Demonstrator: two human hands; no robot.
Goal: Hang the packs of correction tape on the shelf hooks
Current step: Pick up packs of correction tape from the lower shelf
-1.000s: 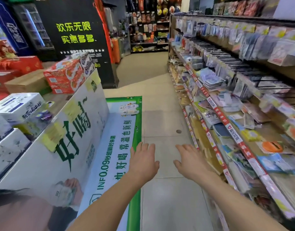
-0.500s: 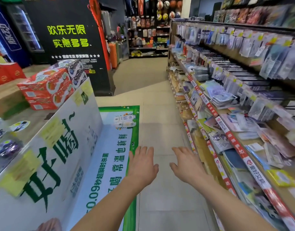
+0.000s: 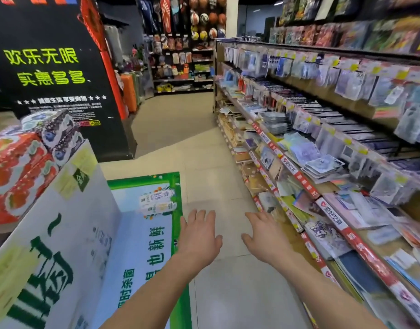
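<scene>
My left hand (image 3: pixel 199 236) and right hand (image 3: pixel 266 236) are stretched out over the aisle floor (image 3: pixel 204 162), palms down and fingers straight. Neither holds anything. The stationery shelf (image 3: pixel 301 179) runs along my right, with hanging packets (image 3: pixel 351 79) on its upper rows and what look like dark peg hooks (image 3: pixel 346 128) beneath them. The view is too blurred for me to tell which packets, if any, are the packs of correction tape. I expect such packs to be light: a stiff card with a slick plastic blister that bends if squeezed. I would pinch each by the card's side edges just below the hang hole, leaving the hole free for the hook.
</scene>
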